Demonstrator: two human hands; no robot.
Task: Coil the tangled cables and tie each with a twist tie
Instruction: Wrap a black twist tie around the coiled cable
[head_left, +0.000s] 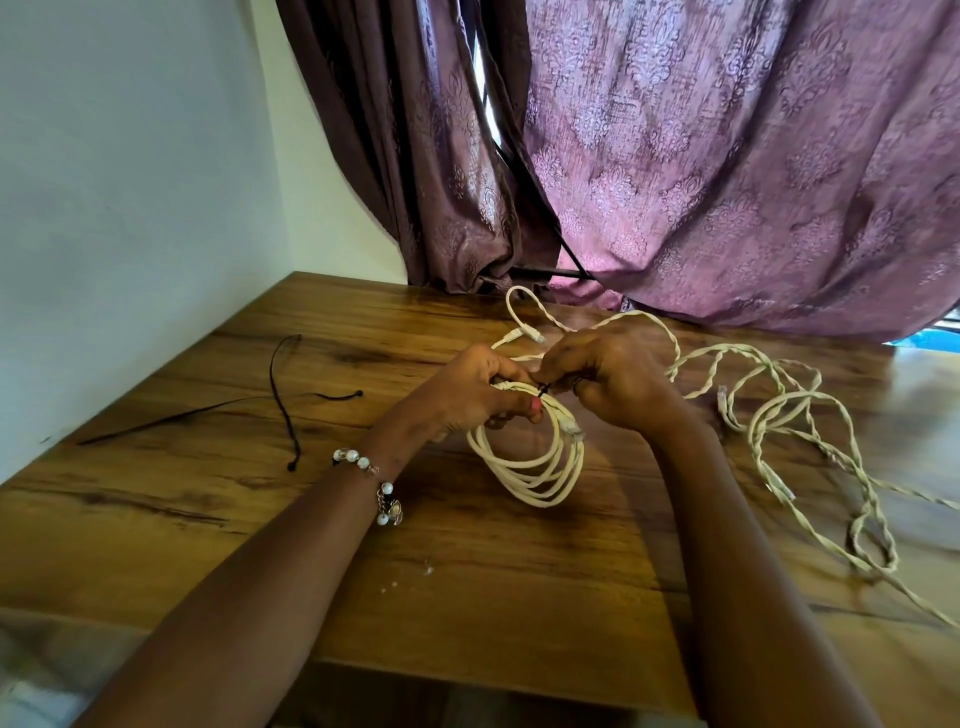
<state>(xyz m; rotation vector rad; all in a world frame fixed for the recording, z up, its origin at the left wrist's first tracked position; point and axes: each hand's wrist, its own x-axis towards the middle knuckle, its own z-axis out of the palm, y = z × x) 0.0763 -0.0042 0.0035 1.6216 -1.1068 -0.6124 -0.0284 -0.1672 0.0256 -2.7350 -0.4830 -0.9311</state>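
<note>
A cream cable coil hangs over the middle of the wooden table. My left hand grips the top of the coil, fingers curled round its strands. A thin black twist tie wraps the coil at that spot, and my right hand pinches its end just right of the left hand. To the right lie tangled cream cables, twisted around each other in loose loops. A plug end of a cable rests behind my hands.
Spare black twist ties lie on the table's left part, near the white wall. A purple patterned curtain hangs behind the table's far edge. The near table edge runs below my forearms.
</note>
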